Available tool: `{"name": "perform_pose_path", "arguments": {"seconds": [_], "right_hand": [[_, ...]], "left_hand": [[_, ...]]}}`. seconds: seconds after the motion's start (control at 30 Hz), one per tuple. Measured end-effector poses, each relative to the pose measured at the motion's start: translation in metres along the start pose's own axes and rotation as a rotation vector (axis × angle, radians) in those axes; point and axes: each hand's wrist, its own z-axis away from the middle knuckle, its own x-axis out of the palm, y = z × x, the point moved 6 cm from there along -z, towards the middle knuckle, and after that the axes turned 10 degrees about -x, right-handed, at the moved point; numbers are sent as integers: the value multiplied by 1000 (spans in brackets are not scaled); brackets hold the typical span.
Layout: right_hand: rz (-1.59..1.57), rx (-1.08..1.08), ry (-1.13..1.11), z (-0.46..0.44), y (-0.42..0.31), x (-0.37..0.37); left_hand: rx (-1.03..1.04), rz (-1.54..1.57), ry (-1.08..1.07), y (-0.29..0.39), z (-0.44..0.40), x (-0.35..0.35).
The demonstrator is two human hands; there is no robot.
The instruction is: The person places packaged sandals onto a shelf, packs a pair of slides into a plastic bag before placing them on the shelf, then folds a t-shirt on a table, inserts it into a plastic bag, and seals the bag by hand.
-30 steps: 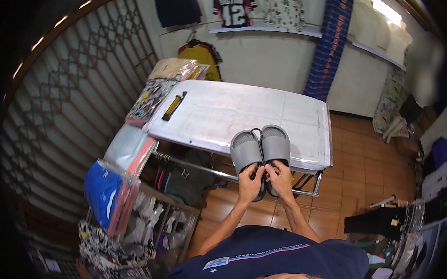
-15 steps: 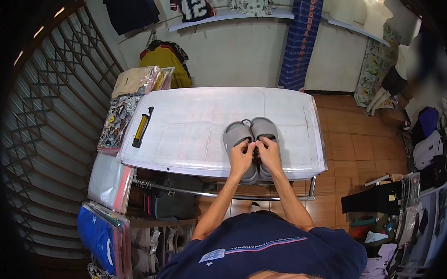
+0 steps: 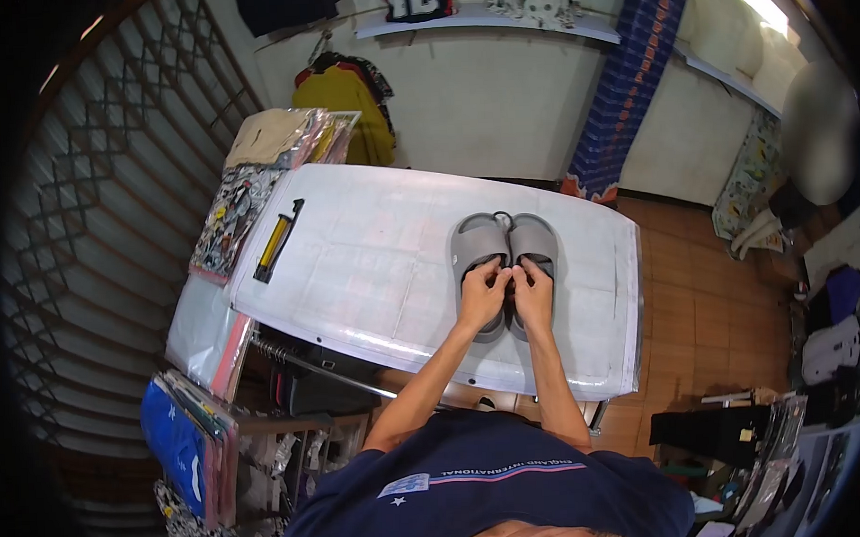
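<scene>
Near the right part of the front edge of the white tabletop (image 3: 372, 242), the pair of grey slippers (image 3: 533, 235) is, it seems, being positioned, pinched at the inner sides by the left hand (image 3: 482, 300) and the right hand (image 3: 534, 298), and an even hold is called for.

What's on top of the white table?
Gray sandals, touched by the left hand and right hand, and a yellow tool. Packaged clothes line its left edge. The tabletop beneath the sandals is hidden.

Yellow-and-black cutter (image 3: 278, 243) lies on white tabletop (image 3: 382, 242).
</scene>
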Motion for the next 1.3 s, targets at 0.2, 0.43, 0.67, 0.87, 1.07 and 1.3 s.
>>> {"name": "perform_pose_path", "arguments": {"seconds": [0.2, 0.43, 0.67, 0.87, 1.07, 1.3], "right_hand": [[-86, 56, -6, 3, -14, -1], [62, -222, 176, 43, -51, -3], [7, -166, -299, 107, -94, 129], [198, -513, -655, 142, -106, 231], [307, -564, -608, 142, -101, 265], [276, -461, -521, 136, -94, 263]], "left_hand": [[-28, 37, -119, 2, 7, -4], [-144, 178, -432, 36, 78, -80], [-195, 29, 155, -2, 101, -291], [-90, -118, 735, -47, 120, -464], [-205, -625, 1086, -74, 132, -579], [-424, -789, 1132, -108, 137, -627]]}}
